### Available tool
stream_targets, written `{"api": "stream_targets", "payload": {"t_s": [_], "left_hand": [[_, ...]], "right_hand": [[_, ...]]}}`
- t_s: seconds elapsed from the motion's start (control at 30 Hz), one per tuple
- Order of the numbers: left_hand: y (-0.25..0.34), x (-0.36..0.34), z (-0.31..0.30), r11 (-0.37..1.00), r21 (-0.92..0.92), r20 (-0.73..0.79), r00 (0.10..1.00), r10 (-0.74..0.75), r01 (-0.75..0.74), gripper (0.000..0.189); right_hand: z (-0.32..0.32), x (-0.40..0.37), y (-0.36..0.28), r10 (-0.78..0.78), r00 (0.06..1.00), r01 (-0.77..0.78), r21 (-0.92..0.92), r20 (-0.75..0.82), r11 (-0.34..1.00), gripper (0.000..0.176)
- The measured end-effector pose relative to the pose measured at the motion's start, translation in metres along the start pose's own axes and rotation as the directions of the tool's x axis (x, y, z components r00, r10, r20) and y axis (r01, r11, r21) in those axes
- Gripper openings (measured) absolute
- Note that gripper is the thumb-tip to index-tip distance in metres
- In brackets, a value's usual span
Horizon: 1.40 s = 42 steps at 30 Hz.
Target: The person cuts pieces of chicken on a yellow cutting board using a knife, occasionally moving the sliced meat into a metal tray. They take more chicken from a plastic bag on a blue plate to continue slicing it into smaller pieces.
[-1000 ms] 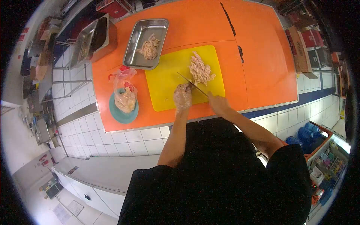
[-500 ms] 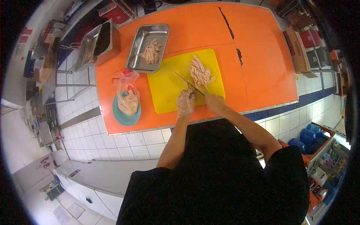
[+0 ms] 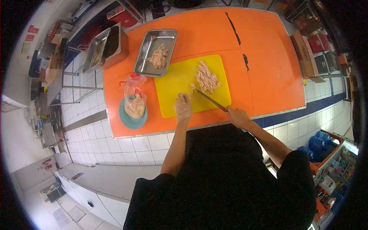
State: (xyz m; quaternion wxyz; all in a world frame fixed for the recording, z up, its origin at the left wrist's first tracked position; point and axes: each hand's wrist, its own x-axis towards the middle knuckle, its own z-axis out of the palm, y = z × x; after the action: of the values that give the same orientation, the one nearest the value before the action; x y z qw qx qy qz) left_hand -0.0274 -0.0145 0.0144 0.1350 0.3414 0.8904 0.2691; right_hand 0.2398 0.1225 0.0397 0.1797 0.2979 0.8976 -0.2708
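Observation:
My right hand (image 3: 239,117) grips a knife (image 3: 213,101) by its handle, at the near right edge of the yellow cutting board (image 3: 172,92). The blade points up and left across the board, its tip close to a small bit of meat (image 3: 192,87). My left hand (image 3: 183,107), in a clear plastic glove, is over the board left of the blade. Its fingers are curled together, and whatever they may hold is hidden. A pile of pale cut meat, apparently chicken (image 3: 207,78), lies on the right part of the board.
Behind the board's left corner stands a metal tray (image 3: 140,65) with cut meat. Left of the board, a teal bowl (image 3: 132,124) holds a plastic bag of pale meat (image 3: 135,107). A deep metal container (image 3: 117,50) sits at the orange table's (image 3: 268,80) left edge.
My right hand and the knife have moved right and toward me, away from my left hand. My left hand has shifted slightly left. A small meat bit now shows near the tip.

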Motion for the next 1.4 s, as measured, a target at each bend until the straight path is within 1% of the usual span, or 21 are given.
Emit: {"api": "stream_targets", "payload": {"t_s": [0.07,0.1,0.17,0.2,0.27,0.4,0.5,0.7,0.77,0.8,0.87,0.9,0.97,1.0,1.07,1.1,1.17,1.2,1.27,1.33,1.4], "left_hand": [[-0.002,0.005,-0.007,0.912,-0.398,-0.105,0.983,-0.151,0.097,0.019],[-0.008,0.007,-0.011,0.914,-0.395,-0.105,0.983,-0.148,0.096,0.019],[-0.021,0.013,-0.021,0.648,-0.761,-0.076,0.991,-0.114,0.016,0.025],[-0.016,0.014,-0.031,0.652,-0.758,-0.077,0.990,-0.115,0.016,0.025],[0.002,0.017,-0.055,0.466,-0.848,0.152,0.959,-0.239,0.251,0.023],[0.004,0.033,-0.054,0.596,-0.779,0.097,0.977,-0.192,0.195,0.024],[0.017,0.040,-0.055,0.640,-0.729,0.178,0.971,-0.161,0.240,0.025],[0.047,0.035,-0.048,0.414,-0.805,0.316,0.898,-0.307,0.425,0.032],[0.029,0.027,-0.020,0.126,-0.877,0.398,0.848,-0.349,0.464,0.031],[0.007,0.024,-0.001,0.123,-0.878,0.398,0.847,-0.352,0.463,0.031],[-0.032,0.019,0.033,0.508,-0.688,0.347,0.849,-0.398,0.519,0.034],[-0.026,0.015,0.029,0.506,-0.689,0.347,0.849,-0.399,0.519,0.034],[0.001,0.005,0.006,0.787,-0.380,0.118,0.870,-0.479,0.485,0.034],[0.010,0.002,-0.005,0.786,-0.379,0.117,0.868,-0.483,0.489,0.034],[0.024,0.000,-0.020,0.942,-0.066,0.017,0.945,-0.328,0.328,0.032],[0.023,-0.001,-0.021,0.941,-0.068,0.020,0.943,-0.331,0.332,0.032],[0.020,-0.003,-0.020,0.982,-0.024,0.020,0.982,-0.186,0.187,0.023],[0.009,-0.004,-0.010,0.980,-0.026,0.029,0.980,-0.196,0.197,0.023],[-0.018,-0.006,0.018,0.994,-0.084,-0.116,0.992,0.056,-0.066,0.019],[-0.016,-0.013,0.017,0.999,-0.019,-0.101,0.994,0.038,-0.040,0.019],[-0.013,-0.014,0.016,0.998,0.047,-0.085,0.996,0.040,-0.036,0.019]], "right_hand": [[0.002,0.001,0.005,-0.033,0.999,0.033,-0.002,-0.023,0.999,0.037],[-0.001,0.001,0.004,-0.028,0.999,0.029,0.020,-0.025,0.999,0.037],[0.001,0.002,0.004,-0.026,0.999,0.027,0.047,-0.027,0.999,0.036],[0.006,0.004,0.007,-0.045,0.996,0.051,0.079,-0.080,0.996,0.036],[0.009,0.007,0.007,-0.067,0.989,0.082,0.112,-0.134,0.990,0.036],[-0.011,0.006,-0.007,0.040,0.995,-0.019,0.220,-0.090,0.975,0.035],[-0.012,0.005,-0.004,0.072,0.989,-0.023,0.354,-0.127,0.935,0.036],[-0.039,0.002,-0.011,0.136,0.980,-0.048,0.487,-0.147,0.872,0.034],[-0.039,0.002,-0.013,0.126,0.978,-0.031,0.479,-0.167,0.877,0.035],[-0.038,0.004,-0.016,0.099,0.975,0.010,0.482,-0.200,0.876,0.034],[-0.040,0.008,-0.023,0.070,0.969,0.053,0.482,-0.235,0.875,0.033],[-0.042,0.010,-0.029,0.051,0.986,0.018,0.406,-0.160,0.914,0.031],[-0.041,0.013,-0.039,0.038,0.996,-0.011,0.325,-0.077,0.946,0.029],[-0.039,0.015,-0.045,-0.016,0.997,0.032,0.220,-0.072,0.975,0.028],[-0.037,0.020,-0.058,-0.072,0.996,0.078,0.111,-0.059,0.991,0.027],[-0.037,0.022,-0.065,-0.071,0.997,0.072,0.056,-0.020,0.996,0.025],[-0.023,0.028,-0.065,-0.064,0.997,0.064,-0.002,0.030,0.998,0.024],[0.000,0.038,-0.058,-0.110,0.993,0.109,-0.028,-0.033,0.994,0.025],[0.016,0.048,-0.056,-0.159,0.985,0.155,-0.057,-0.072,0.986,0.026],[0.019,0.070,-0.072,-0.103,0.993,0.101,-0.036,-0.054,0.994,0.028],[0.025,0.094,-0.088,-0.106,0.983,0.114,0.049,-0.147,0.992,0.028]]}}
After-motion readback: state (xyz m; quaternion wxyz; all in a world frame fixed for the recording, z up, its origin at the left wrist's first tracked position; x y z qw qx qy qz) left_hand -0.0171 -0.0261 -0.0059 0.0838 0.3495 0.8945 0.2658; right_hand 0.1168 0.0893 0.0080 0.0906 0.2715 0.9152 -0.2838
